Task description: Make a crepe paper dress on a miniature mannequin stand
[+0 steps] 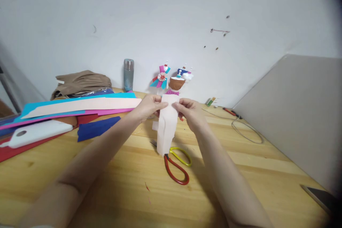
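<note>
A pale pink strip of what looks like crepe paper [167, 124] hangs upright above the table, held at its top corners. My left hand [151, 107] pinches its left edge, thumb in front. At the right edge, my right hand [191, 110] grips the strip in the same way. Below the strip, scissors with one red and one yellow handle [176, 174] lie on the wood, their blades partly covered by the paper. Behind my hands stand small decorated figures, one with a pink and blue paper flower [162, 77] and one with a brown wrap [176, 83].
Sheets of coloured paper [80, 105] are stacked at the left, with a white board with a hole [40, 133] and a dark blue piece [98, 128]. Further back are a brown cloth [82, 82] and a metal flask [128, 74]. A thin cable [247, 137] loops at the right.
</note>
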`<state>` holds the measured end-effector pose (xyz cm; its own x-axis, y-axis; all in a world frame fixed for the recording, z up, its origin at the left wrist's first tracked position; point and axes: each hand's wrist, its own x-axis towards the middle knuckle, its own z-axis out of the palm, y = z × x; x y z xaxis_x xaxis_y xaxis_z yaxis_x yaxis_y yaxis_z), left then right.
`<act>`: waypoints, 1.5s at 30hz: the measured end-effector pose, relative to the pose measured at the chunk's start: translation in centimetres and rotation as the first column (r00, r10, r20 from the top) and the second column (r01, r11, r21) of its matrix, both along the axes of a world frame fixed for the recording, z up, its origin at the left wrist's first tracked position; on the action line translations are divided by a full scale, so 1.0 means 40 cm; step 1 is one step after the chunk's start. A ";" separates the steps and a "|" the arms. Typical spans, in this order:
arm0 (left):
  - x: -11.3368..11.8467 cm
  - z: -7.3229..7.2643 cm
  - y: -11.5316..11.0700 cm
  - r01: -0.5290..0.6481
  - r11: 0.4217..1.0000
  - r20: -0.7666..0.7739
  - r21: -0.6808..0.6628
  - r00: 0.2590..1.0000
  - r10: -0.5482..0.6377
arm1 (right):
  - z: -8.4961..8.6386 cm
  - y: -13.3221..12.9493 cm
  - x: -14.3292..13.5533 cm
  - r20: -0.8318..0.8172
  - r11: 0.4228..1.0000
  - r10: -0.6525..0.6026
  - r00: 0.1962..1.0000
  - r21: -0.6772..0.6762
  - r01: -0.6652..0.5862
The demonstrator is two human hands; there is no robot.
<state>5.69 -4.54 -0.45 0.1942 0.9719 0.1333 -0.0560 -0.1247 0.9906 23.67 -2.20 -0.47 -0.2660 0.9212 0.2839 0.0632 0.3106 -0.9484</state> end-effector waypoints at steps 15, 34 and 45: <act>0.024 0.051 -0.051 -0.215 0.972 -0.001 0.093 0.976 0.216 | 0.035 -0.032 0.002 -0.164 0.999 -0.049 0.985 -0.007 0.049; 0.048 0.097 -0.104 -0.237 0.970 0.281 0.060 0.936 0.211 | 0.050 -0.065 -0.023 -0.476 0.980 0.082 0.876 -0.120 -0.157; 0.050 0.089 -0.099 -0.309 0.951 0.323 0.003 0.900 0.292 | 0.043 -0.065 -0.034 -0.521 0.972 0.086 0.849 -0.142 -0.186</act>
<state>7.68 -8.51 3.12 -0.1667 0.9672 0.1919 -0.3156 -0.2367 0.9189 22.31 -4.79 1.24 -0.2566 0.9345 0.2465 -0.4733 0.1009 -0.8751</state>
